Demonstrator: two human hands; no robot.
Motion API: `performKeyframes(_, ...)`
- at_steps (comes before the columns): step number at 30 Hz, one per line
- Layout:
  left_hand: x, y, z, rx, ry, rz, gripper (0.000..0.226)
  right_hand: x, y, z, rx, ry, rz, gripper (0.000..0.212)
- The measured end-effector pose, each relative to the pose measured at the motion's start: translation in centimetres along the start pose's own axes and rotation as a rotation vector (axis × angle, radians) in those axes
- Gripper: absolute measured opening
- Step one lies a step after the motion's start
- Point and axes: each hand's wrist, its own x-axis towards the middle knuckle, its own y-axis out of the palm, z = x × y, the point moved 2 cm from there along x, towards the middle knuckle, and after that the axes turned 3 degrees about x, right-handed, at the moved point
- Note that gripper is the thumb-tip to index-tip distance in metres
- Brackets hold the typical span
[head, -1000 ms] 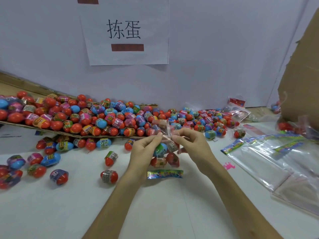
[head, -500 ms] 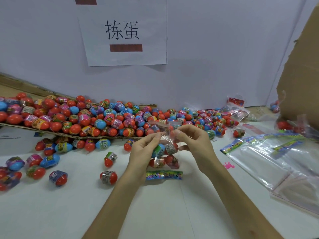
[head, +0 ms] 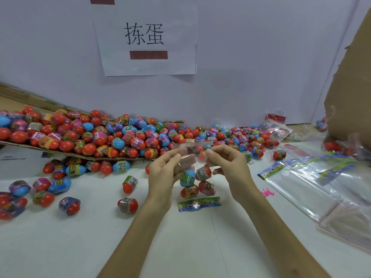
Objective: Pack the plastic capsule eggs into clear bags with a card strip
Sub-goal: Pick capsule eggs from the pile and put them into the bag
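Clear plastic bag is hanging between both hands over the white table, four capsule eggs sitting inside and the colourful card strip lying at its lower end. Left hand and right hand are each pinching the bag's top edge. Wall sign is reading 拣蛋 above a dark red bar. Egg labels are looking too blurry to read. Big egg pile is sitting behind, spare bags lying to the right.

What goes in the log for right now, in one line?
left hand: pinches clear bag top | right hand: pinches bag top | eggs: four inside bag | card strip: at bag bottom
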Motion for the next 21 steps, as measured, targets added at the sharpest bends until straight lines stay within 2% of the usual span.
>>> performKeyframes(4,0.1,0.0,-0.2,-0.035,0.009,-0.044,0.025,0.1,-0.1,-0.2,0.004,-0.006,-0.027,0.012)
performKeyframes(7,0.1,0.2,0.1,-0.003,0.002,-0.028,0.027,0.2,-0.1,-0.7,-0.029,-0.029,-0.093,0.007)
performKeyframes(9,0.1,0.3,0.3,0.056,0.017,-0.017,0.025,0.1,-0.1,-0.9,-0.198,-0.163,-0.212,0.013)
performKeyframes(11,0.0,0.6,0.3,0.138,0.049,0.004,0.024,-0.4,0.0,-0.5,-0.415,-0.423,-0.297,0.020)
performKeyframes(13,-0.3,1.0,0.3,0.214,0.099,0.041,0.024,-0.9,0.5,-0.1,-0.535,-0.685,-0.263,0.020)
performKeyframes(15,-0.6,1.4,0.3,0.295,0.176,0.065,0.027,-1.3,1.1,-0.2,-0.571,-0.804,-0.168,0.016)
performKeyframes(18,-1.0,1.6,0.2,0.401,0.271,0.054,0.029,-1.5,1.8,-0.3,-0.573,-0.820,-0.072,0.010)
performKeyframes(21,-1.0,1.5,0.4,0.443,0.331,0.035,0.023,-1.4,1.7,-0.3,-0.562,-0.799,-0.077,0.011)
